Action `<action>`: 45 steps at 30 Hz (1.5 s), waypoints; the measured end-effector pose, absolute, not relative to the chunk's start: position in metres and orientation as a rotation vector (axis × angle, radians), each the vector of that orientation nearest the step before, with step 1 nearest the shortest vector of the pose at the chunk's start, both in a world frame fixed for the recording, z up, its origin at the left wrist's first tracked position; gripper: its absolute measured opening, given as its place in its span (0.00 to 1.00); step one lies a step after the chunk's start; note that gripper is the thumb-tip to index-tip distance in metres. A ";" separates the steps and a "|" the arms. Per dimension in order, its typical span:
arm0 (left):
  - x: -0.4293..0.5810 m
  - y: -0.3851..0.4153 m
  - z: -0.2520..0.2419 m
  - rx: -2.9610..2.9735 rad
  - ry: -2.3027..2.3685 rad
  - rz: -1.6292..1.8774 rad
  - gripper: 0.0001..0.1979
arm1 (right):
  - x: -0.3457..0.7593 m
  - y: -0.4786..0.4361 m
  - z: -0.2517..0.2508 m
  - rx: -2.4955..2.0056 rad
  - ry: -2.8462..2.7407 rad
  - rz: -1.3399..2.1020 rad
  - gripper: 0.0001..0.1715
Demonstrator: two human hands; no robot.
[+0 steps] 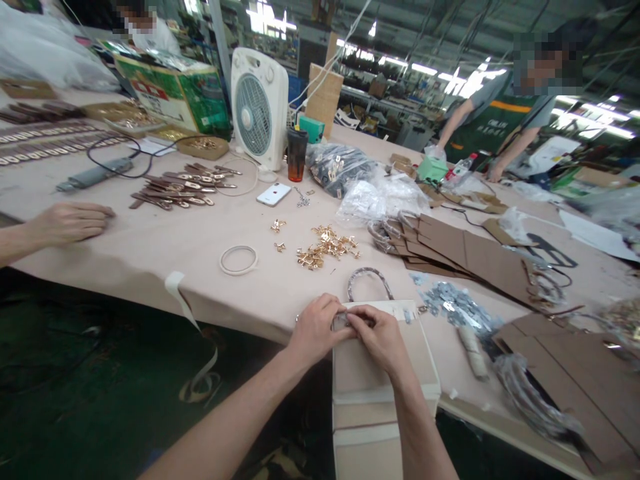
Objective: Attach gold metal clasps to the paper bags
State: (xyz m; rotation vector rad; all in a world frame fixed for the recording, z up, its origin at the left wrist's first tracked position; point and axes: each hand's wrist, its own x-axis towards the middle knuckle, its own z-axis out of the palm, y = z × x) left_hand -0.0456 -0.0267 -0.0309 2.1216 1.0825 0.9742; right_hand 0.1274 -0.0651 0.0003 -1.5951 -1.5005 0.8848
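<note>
My left hand [317, 330] and my right hand [380, 337] meet over the upper part of a cream and beige bag panel [363, 417] that hangs over the table's front edge. Both are closed, thumbs and fingertips pinched close together around a small greyish piece; its kind is hidden by the fingers. A wrapped, curved bag handle [370, 272] arches up from the panel's far end. Small silver metal plates [453, 303] lie in a pile to the right of my right hand. Gold metal fittings [327, 247] are scattered beyond my left hand.
At left another person's hand [75, 223] rests on the table [150, 260]. Nearby lie a tape roll [239, 260], brown straps [180, 187] and a phone [273, 193]. A fan [257, 110] stands behind. Brown panels [465, 257] are stacked right; a co-worker [505, 113] leans beyond.
</note>
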 end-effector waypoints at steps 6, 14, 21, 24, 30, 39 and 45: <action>-0.045 -0.027 -0.032 2.114 1.091 0.969 0.15 | 0.124 -0.066 -0.003 -1.647 -1.617 0.600 0.09; -0.045 -0.029 -0.024 2.107 1.119 0.923 0.14 | 0.118 -0.064 -0.007 -1.710 -1.696 0.433 0.08; -0.046 -0.027 -0.024 2.108 1.069 0.898 0.16 | 0.150 -0.087 -0.002 -1.497 -1.327 0.434 0.15; -0.045 -0.021 -0.036 2.110 1.053 0.879 0.17 | 0.210 -0.098 0.002 -1.581 -0.926 0.124 0.21; -0.044 -0.015 -0.047 2.145 1.063 0.871 0.18 | 0.313 -0.129 -0.021 -2.049 -0.931 -0.275 0.31; 0.006 -0.038 -0.004 2.534 0.762 0.854 0.27 | 0.306 -0.135 -0.053 -2.221 -1.070 -0.362 0.31; 0.066 -0.031 -0.001 2.671 0.610 0.663 0.29 | 0.306 -0.144 -0.046 -2.045 -0.924 -0.273 0.35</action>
